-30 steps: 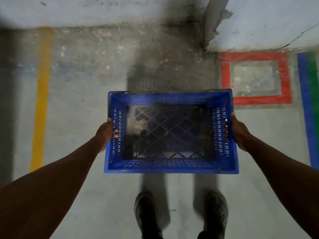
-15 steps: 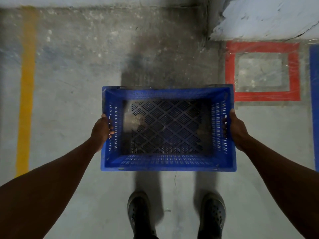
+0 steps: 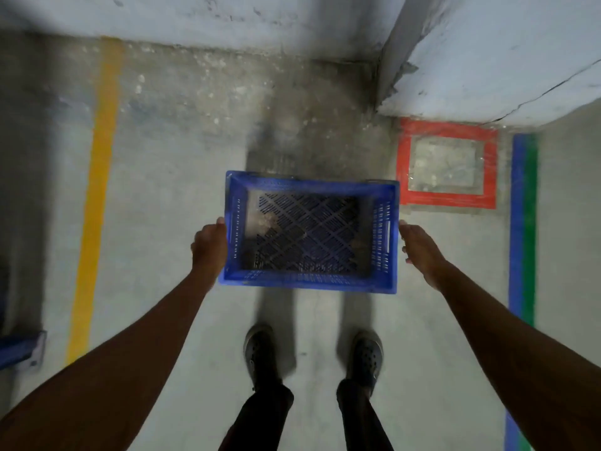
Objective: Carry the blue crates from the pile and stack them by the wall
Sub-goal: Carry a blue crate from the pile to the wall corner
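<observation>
Concrete floor [image 3: 156, 222], grey, stained darker toward the wall [image 3: 260, 21] at top of view. Wall steps forward at right, forming a corner [image 3: 387, 70]; cracked plaster there.

Floor markings: yellow line [image 3: 94, 203] at left, running from the wall toward the person; blue and green stripes [image 3: 523, 222] side by side at right; red taped square [image 3: 447, 164] on the floor just below the stepped-out wall.

Both bare forearms reach forward from the bottom corners.

Crate [image 3: 309, 232]: blue, slotted sides, lattice bottom, nothing in it, open side up. It is in front of the person's feet, near the wall, between the yellow line and the red square, its right far corner just beside the square. Cannot tell whether it rests on the floor or is just above it; frame is motion-blurred.

Left hand [image 3: 209, 249]: against the crate's left side, fingers hidden behind the rim, so grasp cannot be told.

Right hand [image 3: 419, 252]: fingers straight, released, just beside the crate's right side.

Dark shoes [image 3: 260, 353] near the bottom, toes toward the crate.

Blue object's edge [image 3: 19, 351] at far left, cropped.
</observation>
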{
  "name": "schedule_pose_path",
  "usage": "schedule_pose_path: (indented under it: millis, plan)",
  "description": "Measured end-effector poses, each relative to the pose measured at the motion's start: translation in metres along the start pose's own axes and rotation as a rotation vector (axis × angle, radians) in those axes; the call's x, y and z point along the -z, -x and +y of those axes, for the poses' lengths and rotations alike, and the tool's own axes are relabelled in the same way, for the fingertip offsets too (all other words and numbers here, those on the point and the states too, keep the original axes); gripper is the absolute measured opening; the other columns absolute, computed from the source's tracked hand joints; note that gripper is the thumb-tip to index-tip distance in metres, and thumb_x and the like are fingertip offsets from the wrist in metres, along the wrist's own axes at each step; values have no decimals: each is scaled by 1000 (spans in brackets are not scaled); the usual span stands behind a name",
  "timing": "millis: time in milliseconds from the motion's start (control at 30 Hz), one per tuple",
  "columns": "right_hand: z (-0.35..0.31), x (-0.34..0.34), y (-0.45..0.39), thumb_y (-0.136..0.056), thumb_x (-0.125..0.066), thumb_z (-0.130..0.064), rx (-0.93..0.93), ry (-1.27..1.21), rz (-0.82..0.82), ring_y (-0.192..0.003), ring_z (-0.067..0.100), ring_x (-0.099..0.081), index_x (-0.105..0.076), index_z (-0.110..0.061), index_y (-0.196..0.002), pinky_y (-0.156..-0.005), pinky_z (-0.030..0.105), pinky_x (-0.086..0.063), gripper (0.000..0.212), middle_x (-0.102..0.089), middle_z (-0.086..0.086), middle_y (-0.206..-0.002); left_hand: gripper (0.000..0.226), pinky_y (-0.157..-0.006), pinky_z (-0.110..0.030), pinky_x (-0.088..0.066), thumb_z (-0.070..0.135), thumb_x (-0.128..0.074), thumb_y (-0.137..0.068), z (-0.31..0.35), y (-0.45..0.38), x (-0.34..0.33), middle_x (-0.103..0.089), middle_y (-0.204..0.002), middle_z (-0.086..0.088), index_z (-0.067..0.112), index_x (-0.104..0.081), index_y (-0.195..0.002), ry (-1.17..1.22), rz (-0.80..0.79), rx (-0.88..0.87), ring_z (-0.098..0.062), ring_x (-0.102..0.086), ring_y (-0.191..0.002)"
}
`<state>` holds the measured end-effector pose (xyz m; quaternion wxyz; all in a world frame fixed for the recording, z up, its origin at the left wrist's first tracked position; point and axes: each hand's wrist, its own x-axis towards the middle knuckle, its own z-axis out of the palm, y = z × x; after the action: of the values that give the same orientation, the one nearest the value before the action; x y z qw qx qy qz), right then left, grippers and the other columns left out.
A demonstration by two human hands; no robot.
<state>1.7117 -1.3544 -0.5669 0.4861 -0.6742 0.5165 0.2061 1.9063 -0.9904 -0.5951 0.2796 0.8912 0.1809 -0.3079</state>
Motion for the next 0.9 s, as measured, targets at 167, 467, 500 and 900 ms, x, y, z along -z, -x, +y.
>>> schedule_pose_path:
  millis: [167,467,500,900]
  plan:
    - [-71,31,163,-106,-48,-35,-36,-241,-39,-78,25,-57,-61,-10,-107,-69,35,-45,29,-58,11,-99,41,-91,-42,-50,53,-41,-103,7,148,99,-68,-117,-14,24,-69,-94,292,-176,45,-36,-62,-104]
    - [-138,81,420,-104,-51,-24,25,-347,-182,-67,20,-58,-62,-15,-105,-62,28,-44,14,-65,9,-91,45,-80,-34,-46,51,-42,-104,51,383,285,-72,-96,-4,15,-69,-108,691,-225,-60,-20,-67,-82]
    - [-142,88,442,-104,-52,-26,61,-342,-191,-65,19,-59,-62,-14,-106,-60,27,-44,16,-66,8,-89,43,-77,-32,-46,49,-43,-104,50,407,301,-72,-94,-4,14,-69,-108,731,-179,-76,-19,-66,-79]
    - [-196,29,643,-106,-36,-44,330,-15,-655,-80,23,-62,-58,-13,-115,-69,31,-46,39,-66,10,-102,52,-80,-35,-49,53,-40,-104,-97,657,377,-72,-93,-5,12,-71,-110,1311,410,-36,-22,-67,-82]
